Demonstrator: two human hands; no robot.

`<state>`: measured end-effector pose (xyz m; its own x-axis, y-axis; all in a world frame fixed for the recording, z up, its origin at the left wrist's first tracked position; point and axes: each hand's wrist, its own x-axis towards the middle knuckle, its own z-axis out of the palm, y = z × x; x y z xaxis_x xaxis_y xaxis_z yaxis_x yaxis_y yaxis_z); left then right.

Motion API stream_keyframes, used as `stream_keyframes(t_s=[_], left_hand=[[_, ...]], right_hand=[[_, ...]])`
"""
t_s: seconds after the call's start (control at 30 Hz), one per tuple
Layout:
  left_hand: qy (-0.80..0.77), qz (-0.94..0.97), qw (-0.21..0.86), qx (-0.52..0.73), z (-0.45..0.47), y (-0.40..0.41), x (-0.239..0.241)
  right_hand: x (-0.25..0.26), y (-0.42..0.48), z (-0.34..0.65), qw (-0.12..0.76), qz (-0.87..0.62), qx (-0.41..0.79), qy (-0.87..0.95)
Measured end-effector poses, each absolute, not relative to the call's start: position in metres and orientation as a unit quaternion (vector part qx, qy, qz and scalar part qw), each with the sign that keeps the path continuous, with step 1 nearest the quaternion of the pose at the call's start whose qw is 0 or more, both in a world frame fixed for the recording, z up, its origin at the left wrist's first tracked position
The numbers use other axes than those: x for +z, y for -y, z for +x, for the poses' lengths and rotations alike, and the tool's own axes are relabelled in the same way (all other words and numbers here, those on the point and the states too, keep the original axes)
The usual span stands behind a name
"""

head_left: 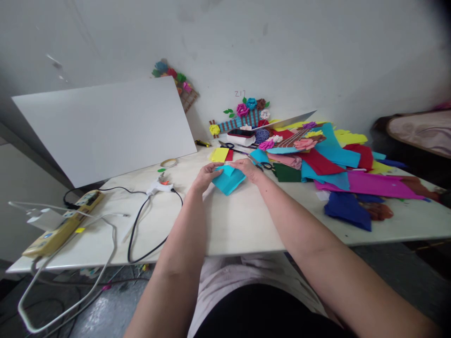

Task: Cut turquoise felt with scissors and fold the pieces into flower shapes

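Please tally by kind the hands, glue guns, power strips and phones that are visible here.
Bare hands (left hand, right hand), both touching bright-blue paper: 2
White plastic glue gun: 1
Long yellow power strip: 1
Flat dark-screened phone: 1
Total: 5

Small handwritten characters (240,94), in thin purplish strokes, stand on the pale far wall (299,61), beyond the desk (243,225). They read "217", though the first could be a letter Z.
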<state>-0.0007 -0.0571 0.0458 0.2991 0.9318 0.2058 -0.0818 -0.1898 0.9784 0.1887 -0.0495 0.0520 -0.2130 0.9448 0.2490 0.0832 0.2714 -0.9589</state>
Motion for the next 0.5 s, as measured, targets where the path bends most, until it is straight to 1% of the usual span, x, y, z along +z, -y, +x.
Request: stream_keyframes(t_s=[0.23, 0.37, 0.5], left_hand=[[-0.354, 0.613, 0.535, 0.461, -0.0013, 0.0545, 0.0436], [-0.365, 0.602, 0.548, 0.452, -0.0004, 0.0555, 0.0447], [-0.378, 0.598, 0.551, 0.442, 0.0007, 0.0583, 0.0478]], right_hand=[[0.0449, 0.0426, 0.1874, 0.478, -0.411, 0.400, 0.665], [0.0441, 0.0404, 0.1868, 0.481, -0.407, 0.386, 0.674], [0.0474, 0.0442, 0.1867, 0.466, -0.410, 0.378, 0.687]])
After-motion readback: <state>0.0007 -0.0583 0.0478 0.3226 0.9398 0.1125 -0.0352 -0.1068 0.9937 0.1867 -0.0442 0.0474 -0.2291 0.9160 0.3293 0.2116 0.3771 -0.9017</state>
